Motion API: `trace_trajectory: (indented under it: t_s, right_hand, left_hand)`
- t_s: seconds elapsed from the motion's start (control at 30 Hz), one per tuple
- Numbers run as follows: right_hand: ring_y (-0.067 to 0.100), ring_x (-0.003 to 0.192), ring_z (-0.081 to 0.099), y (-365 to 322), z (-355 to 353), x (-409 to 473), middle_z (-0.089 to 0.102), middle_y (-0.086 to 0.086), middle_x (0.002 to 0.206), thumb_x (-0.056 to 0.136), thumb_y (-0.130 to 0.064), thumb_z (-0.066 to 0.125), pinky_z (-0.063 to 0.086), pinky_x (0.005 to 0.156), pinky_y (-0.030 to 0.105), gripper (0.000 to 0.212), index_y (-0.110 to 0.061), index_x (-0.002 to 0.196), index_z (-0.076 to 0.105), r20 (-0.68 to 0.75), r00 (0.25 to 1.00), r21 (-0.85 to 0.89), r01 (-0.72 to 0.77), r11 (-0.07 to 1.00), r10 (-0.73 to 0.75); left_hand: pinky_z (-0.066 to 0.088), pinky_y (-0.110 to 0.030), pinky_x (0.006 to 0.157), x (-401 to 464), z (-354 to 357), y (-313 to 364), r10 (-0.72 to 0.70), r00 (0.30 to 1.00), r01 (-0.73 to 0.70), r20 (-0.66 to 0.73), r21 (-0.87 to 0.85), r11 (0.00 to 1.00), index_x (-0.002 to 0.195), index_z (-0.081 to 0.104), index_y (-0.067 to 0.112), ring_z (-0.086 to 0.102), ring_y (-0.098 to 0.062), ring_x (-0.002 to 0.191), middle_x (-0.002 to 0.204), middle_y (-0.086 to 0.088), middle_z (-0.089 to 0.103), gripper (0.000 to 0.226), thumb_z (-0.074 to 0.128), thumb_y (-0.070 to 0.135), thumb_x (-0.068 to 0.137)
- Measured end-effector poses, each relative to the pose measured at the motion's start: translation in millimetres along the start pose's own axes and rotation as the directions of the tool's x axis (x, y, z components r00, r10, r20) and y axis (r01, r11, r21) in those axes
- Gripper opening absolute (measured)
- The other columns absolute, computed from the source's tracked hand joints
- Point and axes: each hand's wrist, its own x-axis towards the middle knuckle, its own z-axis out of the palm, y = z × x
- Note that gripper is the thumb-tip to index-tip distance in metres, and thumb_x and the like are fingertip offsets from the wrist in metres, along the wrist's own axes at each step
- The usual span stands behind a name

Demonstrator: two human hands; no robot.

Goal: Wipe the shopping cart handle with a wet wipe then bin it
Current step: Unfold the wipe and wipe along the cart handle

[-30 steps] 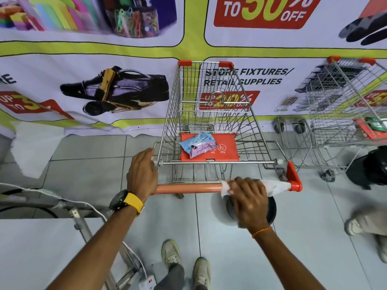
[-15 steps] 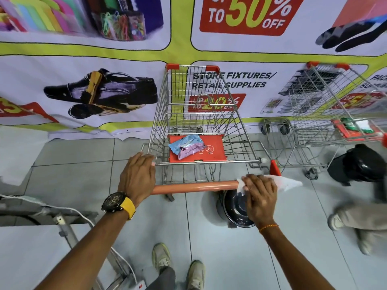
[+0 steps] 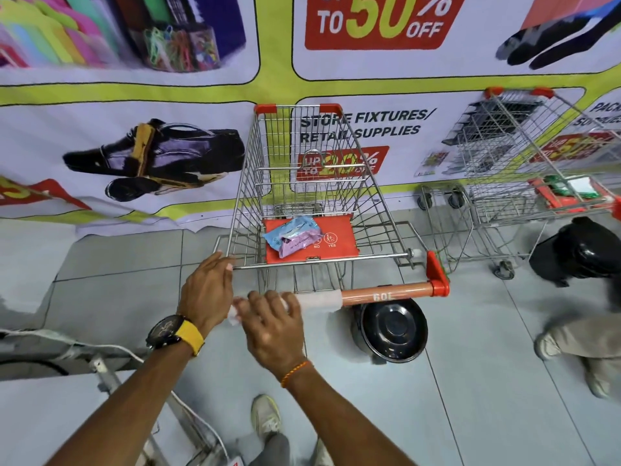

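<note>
A wire shopping cart [image 3: 312, 183] stands in front of me with an orange handle [image 3: 386, 295] running across its near end. My right hand [image 3: 272, 331] presses a white wet wipe [image 3: 319, 301] around the left part of the handle, right beside my left hand. The wipe trails out to the right of my fingers. My left hand [image 3: 208, 294], with a yellow-strapped watch, grips the handle's left end. A blue and pink wipes pack [image 3: 292, 235] lies on the cart's red child seat. A black bin [image 3: 391, 326] stands on the floor under the handle's right half.
A second cart [image 3: 524, 183] stands to the right against the printed wall banner. Another person's legs and shoes [image 3: 584, 351] are at the right edge, next to a black object [image 3: 578, 253]. A metal frame with white cable [image 3: 100, 358] is at the lower left. My shoes [image 3: 265, 418] are below.
My right hand has slid the wipe leftward along the handle, from the right end to beside my left hand. The handle's right half now shows bare.
</note>
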Motion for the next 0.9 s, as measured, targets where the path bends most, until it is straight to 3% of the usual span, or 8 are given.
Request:
trace_trajectory:
  t_s: [0.2,0.6,0.9]
  right_hand:
    - [0.031,0.096,0.065,44,-23,-9,0.074,0.005,0.114,0.091,-0.025,0.067,0.045,0.085,0.042,0.027,-0.020,0.118,0.069,-0.043,0.999,-0.061,0.031,0.998,-0.034]
    - [0.033,0.084,0.065,170,-88,-39,0.076,0.011,0.100,0.100,-0.022,0.047,0.044,0.078,0.042,0.030,-0.012,0.106,0.075,-0.113,0.993,-0.138,0.012,0.990,-0.028]
    - [0.036,0.096,0.063,204,-116,-62,0.074,0.011,0.105,0.096,-0.015,0.049,0.043,0.089,0.048,0.028,-0.009,0.105,0.075,-0.197,0.964,-0.133,-0.205,0.970,0.176]
  left_hand:
    - [0.048,-0.044,0.101,-2,-1,-4,0.034,0.999,-0.035,0.034,0.024,0.999,0.119,0.067,0.010,0.054,-0.029,0.128,0.132,-0.015,0.064,0.048,0.029,0.029,0.098]
    - [0.046,-0.045,0.103,-1,-6,-3,0.085,0.994,-0.086,0.062,0.024,0.996,0.116,0.067,0.011,0.052,-0.029,0.130,0.126,-0.014,0.067,0.047,0.028,0.027,0.097]
    - [0.046,-0.045,0.102,-6,-1,3,0.036,0.999,-0.036,0.030,0.010,0.999,0.112,0.069,0.011,0.052,-0.029,0.130,0.125,-0.016,0.067,0.048,0.027,0.028,0.096]
